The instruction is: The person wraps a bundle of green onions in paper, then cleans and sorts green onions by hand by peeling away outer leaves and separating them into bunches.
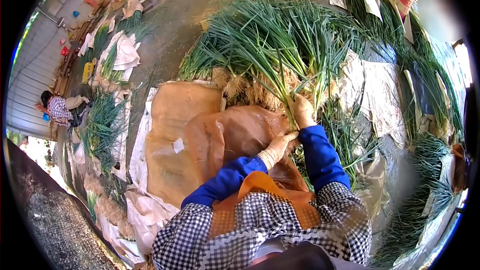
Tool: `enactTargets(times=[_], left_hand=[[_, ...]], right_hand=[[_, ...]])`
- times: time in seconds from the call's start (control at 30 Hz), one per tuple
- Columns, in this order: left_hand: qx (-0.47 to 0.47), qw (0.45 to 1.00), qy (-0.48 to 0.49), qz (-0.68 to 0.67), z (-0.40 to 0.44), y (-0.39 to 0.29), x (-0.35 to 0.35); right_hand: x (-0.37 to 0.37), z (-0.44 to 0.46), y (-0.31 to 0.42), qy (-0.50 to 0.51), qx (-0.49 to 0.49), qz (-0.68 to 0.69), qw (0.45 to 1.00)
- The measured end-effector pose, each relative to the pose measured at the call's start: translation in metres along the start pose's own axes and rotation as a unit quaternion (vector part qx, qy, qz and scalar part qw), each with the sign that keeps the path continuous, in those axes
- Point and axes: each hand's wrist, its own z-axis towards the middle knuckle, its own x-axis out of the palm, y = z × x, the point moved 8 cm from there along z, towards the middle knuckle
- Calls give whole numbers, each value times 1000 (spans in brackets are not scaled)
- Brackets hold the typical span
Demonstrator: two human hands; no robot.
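My right hand (301, 112), gloved in a pale colour, is closed round the lower stalks of a few green onions (276, 81), whose green leaves point up and away from me. Just below it, my left hand (277, 150) pinches at the bottom end of the same stalks; its fingertips are partly hidden. A big heap of green onions (265, 30) lies right beyond my hands, with its bushy tan roots (235, 85) towards me. A brown plastic sheet (225, 132) spreads over my lap, beneath my left forearm.
A tan mat (170, 115) lies at my left. Loose green trimmings (340, 135) are scattered on my right. White sacks (372, 95) and more bundled onions (430, 170) line the right side. Another person (60, 107) sits at far left beside onions (102, 120).
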Motion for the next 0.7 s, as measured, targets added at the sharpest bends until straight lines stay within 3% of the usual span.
enactTargets(times=[0.07, 0.1, 0.13, 0.17, 0.23, 0.27, 0.3, 0.33, 0.37, 0.4, 0.43, 0.47, 0.53, 0.57, 0.6, 0.67, 0.7], left_hand=[[-2, 1000, -23, 13, 8, 9, -10], [22, 998, -53, -37, 4, -1, -6], [46, 992, -84, -84, 2, -11, -9], [71, 993, -93, -32, 8, -15, -22], [18, 993, -113, 12, 5, -22, -30], [40, 993, -108, -37, 7, -28, -31], [61, 989, -103, -86, 7, -31, -31], [56, 990, -101, -85, 4, -30, -30], [29, 993, -82, -80, 2, -28, -24], [1, 995, -63, -76, 0, -20, -19], [15, 994, -23, -103, 2, -18, -14], [43, 997, -19, -69, -2, -25, -10], [13, 999, -7, -30, 1, -8, -20], [11, 999, -11, -33, -5, -7, -19], [9, 999, -16, -37, -12, -7, -15], [10, 998, -62, -30, -9, -5, -13], [56, 995, -82, 18, 3, 2, -32]], right_hand=[[-23, -30, 8, -8, -74, -39, 996], [-16, -45, -19, 22, -29, 138, 990], [-27, -68, -28, 99, 30, 211, 972], [-47, -92, -33, 157, 76, 224, 959], [-102, -132, -64, 132, 211, 371, 895], [-129, -149, -101, 39, 295, 371, 880], [-158, -155, -121, 54, 235, 309, 920], [-157, -164, -173, 100, 212, 350, 907], [-153, -165, -176, 93, 216, 351, 906], [-147, -162, -176, 161, 216, 129, 954], [-142, -149, -175, 220, 201, -100, 949], [-139, -130, -169, 269, 173, -324, 890], [-124, -86, -61, 100, 98, -74, 987], [-98, -71, -30, 90, 30, 92, 991], [-72, -57, -8, 89, -14, 105, 990], [-21, -33, 17, 157, -48, -109, 980], [-10, -38, 31, 168, -109, -240, 950]])
